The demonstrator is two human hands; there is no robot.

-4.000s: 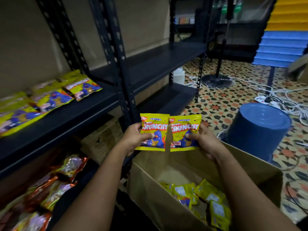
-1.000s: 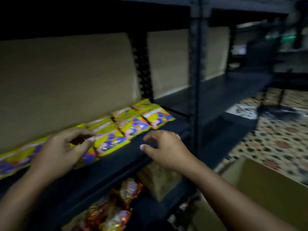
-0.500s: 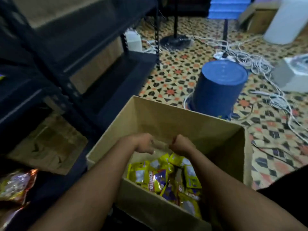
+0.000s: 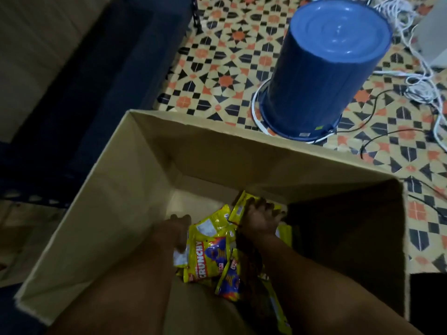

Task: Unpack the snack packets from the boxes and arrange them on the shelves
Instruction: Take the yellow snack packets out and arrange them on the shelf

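Both my arms reach down into an open cardboard box [image 4: 150,165] on the floor. Several yellow and blue "Crunchy" snack packets [image 4: 210,258] lie loose at its bottom. My right hand [image 4: 262,217] sits at the far side of the pile, fingers curled over the top edge of a yellow packet [image 4: 239,205]. My left hand [image 4: 177,229] is low in the box, just left of the pile and against a packet's edge. Its fingers point down out of sight, so its grip is hidden. The box's right inner side is in deep shadow.
An upturned blue bucket [image 4: 324,68] stands on the patterned tile floor just beyond the box. White and black cables [image 4: 422,78] tangle at the right, by a grey unit [image 4: 433,32]. The dark lowest shelf board [image 4: 108,81] runs along the left.
A second ago my hands were at the shelf beside the laid-out packets. Since then I turned to the box, and both hands have gone deeper in, down onto the packets.
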